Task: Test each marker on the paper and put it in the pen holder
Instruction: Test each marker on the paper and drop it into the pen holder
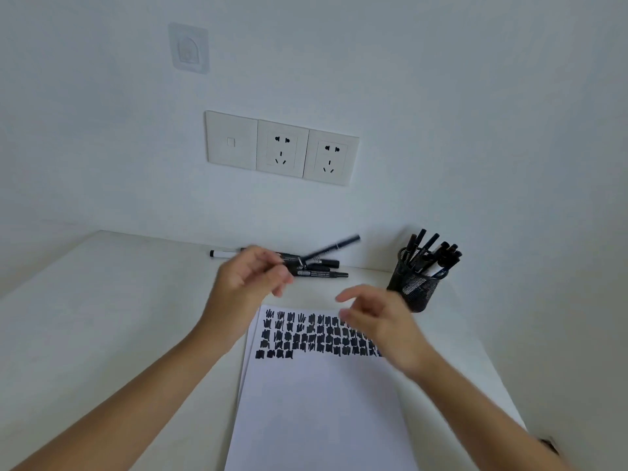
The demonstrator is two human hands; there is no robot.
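Observation:
My left hand (249, 278) holds a slim black marker (331, 249) that points up and to the right, above the pile. A few black markers (321, 269) and a white one (222, 254) lie on the table by the wall. My right hand (377, 321) hovers empty over the paper's top right, fingers apart, blurred. The white paper (319, 402) carries rows of black test scribbles (306, 334) along its top. A black mesh pen holder (416, 287) stands at the right, filled with several black markers.
The white table (119, 317) runs to a white wall with a row of sockets (282, 147) and a stick-on hook (188, 49). The table's right edge lies close beyond the pen holder. A small dark object (548, 445) sits at the lower right.

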